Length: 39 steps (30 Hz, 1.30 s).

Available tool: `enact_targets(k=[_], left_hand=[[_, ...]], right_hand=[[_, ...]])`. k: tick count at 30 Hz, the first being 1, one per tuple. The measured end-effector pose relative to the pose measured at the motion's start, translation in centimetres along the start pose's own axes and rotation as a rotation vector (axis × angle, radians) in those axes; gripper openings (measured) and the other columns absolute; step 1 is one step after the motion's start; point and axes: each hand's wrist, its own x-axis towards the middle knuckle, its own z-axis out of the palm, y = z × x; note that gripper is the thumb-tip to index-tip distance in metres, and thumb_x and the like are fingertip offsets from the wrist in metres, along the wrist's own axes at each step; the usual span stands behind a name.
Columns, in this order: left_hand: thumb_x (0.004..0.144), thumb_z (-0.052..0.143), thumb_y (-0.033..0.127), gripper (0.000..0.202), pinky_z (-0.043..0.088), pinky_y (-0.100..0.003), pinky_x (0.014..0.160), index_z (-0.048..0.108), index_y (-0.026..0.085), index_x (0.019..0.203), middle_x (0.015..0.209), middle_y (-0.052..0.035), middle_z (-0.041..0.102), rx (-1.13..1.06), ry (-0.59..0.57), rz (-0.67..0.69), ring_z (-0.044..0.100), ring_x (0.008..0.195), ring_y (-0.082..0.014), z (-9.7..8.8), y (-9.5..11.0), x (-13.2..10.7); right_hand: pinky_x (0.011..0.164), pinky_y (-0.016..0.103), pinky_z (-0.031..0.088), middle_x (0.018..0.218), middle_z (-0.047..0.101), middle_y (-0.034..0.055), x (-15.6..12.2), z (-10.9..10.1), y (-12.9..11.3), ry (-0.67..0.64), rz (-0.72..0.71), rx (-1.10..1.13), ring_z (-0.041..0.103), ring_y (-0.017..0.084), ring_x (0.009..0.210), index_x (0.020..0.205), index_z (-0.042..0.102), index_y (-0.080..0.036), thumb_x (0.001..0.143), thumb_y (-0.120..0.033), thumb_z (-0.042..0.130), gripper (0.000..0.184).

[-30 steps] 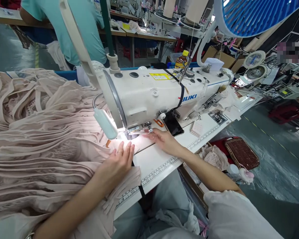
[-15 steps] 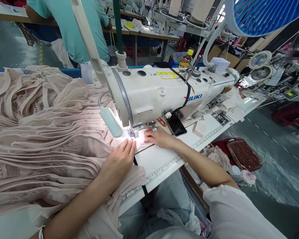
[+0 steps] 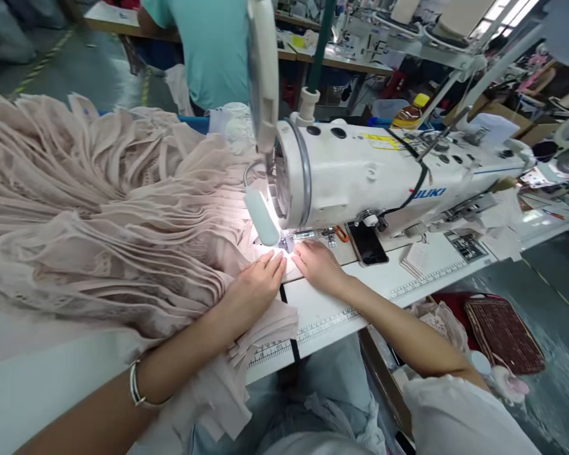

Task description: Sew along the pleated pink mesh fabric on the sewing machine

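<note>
Under the lit needle area of a white sewing machine [image 3: 346, 170], a piece of pale pink fabric [image 3: 291, 272] lies flat on the bed. My left hand [image 3: 260, 278] rests palm down on this fabric, just in front of the presser foot [image 3: 287, 243], with its fingers stretched out. On the other side, my right hand [image 3: 320, 265] touches the fabric close to the foot, fingers extended and slightly apart. The fingertips of both hands are near each other. A big heap of pale pink lace-trimmed garments [image 3: 123, 215] reaches up to my left hand and forearm.
Beside my right hand lie a black phone [image 3: 367, 243] and orange thread snips [image 3: 342, 234]. A stack of cards [image 3: 416, 259] sits farther right. The machine lamp [image 3: 262, 217] hangs low over the fabric. A co-worker in a teal shirt [image 3: 213, 50] sits beyond the machine.
The view has swung left, so the machine appears farther right. My right hand has come closer to my left fingertips, and its fingers look less curled.
</note>
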Motion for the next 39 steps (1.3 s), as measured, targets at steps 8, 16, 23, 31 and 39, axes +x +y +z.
enact_targets(k=[8, 16, 23, 31, 39], left_hand=[[0.091, 0.036, -0.001, 0.046, 0.054, -0.034, 0.104, 0.059, 0.008, 0.13, 0.131, -0.0129, 0.068, -0.267, 0.154, -0.095, 0.063, 0.125, -0.0217, 0.8, 0.8, -0.3], [0.09, 0.039, 0.0, 0.048, 0.052, -0.042, 0.106, 0.057, -0.002, 0.134, 0.137, -0.0197, 0.063, 0.07, 0.002, -0.006, 0.056, 0.133, -0.0328, 0.1, 2.3, -0.2], [0.09, 0.041, 0.001, 0.048, 0.053, -0.044, 0.105, 0.055, -0.003, 0.136, 0.14, -0.0209, 0.061, 0.074, -0.021, -0.005, 0.053, 0.135, -0.037, 0.3, 2.2, -0.2], [0.092, 0.04, 0.0, 0.046, 0.051, -0.046, 0.103, 0.052, -0.002, 0.136, 0.136, -0.023, 0.062, -0.015, 0.003, 0.009, 0.052, 0.136, -0.0351, 0.4, 1.9, -0.2], [0.095, 0.035, 0.002, 0.034, 0.046, -0.043, 0.109, 0.056, 0.004, 0.122, 0.123, -0.0184, 0.065, -0.105, 0.176, -0.007, 0.059, 0.125, -0.0261, 1.3, 1.6, 0.1]], right_hand=[[0.066, 0.028, 0.037, 0.067, 0.059, -0.0019, 0.0, 0.9, 0.5, 0.16, 0.128, 0.383, 0.053, 0.016, 0.066, 0.074, 0.049, -0.023, 0.089, -0.022, 0.051, 0.015], [0.064, 0.027, 0.037, 0.064, 0.055, -0.0027, 0.1, 0.7, 0.2, 0.182, 0.131, 0.353, 0.05, 0.015, 0.063, 0.073, 0.049, -0.023, 0.089, -0.024, 0.048, 0.015], [0.064, 0.027, 0.038, 0.067, 0.057, -0.0019, -0.4, 0.8, 0.2, 0.211, 0.106, 0.367, 0.051, 0.015, 0.062, 0.074, 0.047, -0.024, 0.089, -0.023, 0.048, 0.015], [0.063, 0.026, 0.043, 0.067, 0.06, -0.0019, -0.8, 1.2, 0.5, 0.277, 0.054, 0.356, 0.056, 0.015, 0.064, 0.076, 0.056, -0.023, 0.092, -0.021, 0.054, 0.016], [0.083, 0.035, 0.053, 0.098, 0.07, 0.0066, -1.9, 0.6, 1.6, 0.341, -0.338, 0.147, 0.063, 0.02, 0.09, 0.101, 0.073, -0.022, 0.1, -0.024, 0.051, 0.022]])
